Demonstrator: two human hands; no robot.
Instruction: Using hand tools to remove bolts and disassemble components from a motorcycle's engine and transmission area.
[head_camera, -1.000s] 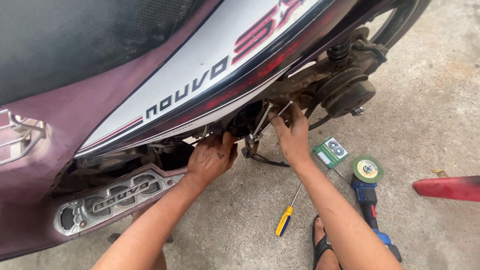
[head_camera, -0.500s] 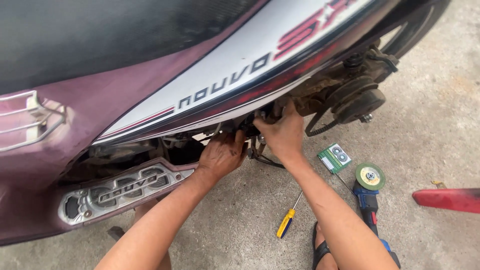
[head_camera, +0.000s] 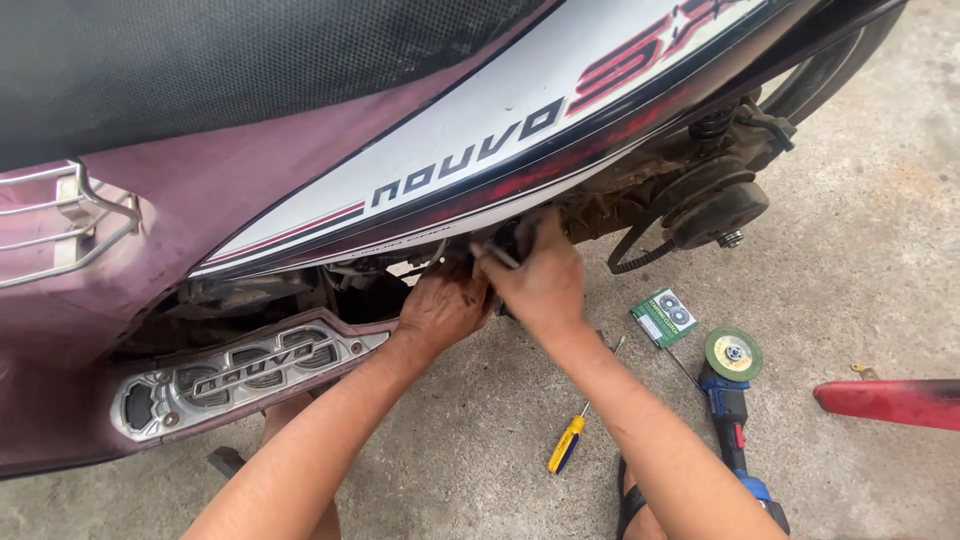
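Both hands have crept further in under the scooter's side panel (head_camera: 480, 150). The left hand (head_camera: 440, 308) curls around something hidden; the right hand (head_camera: 540, 280) apparently pinches a thin metal part (head_camera: 497, 256). Below the panel lies a yellow-handled screwdriver (head_camera: 568, 442).

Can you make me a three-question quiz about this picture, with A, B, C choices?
1. Where does the screwdriver lie?
A on the seat
B on the concrete ground
C in a hand

2. What colour is the disc on the grinder?
A green
B orange
C white

3. What are the two hands doing?
A resting on the ground
B holding the grinder
C reaching under the scooter's side panel

Answers: B, it lies on the ground beside the right arm; A, the disc is green; C, the left hand and right hand are both up in the engine area.
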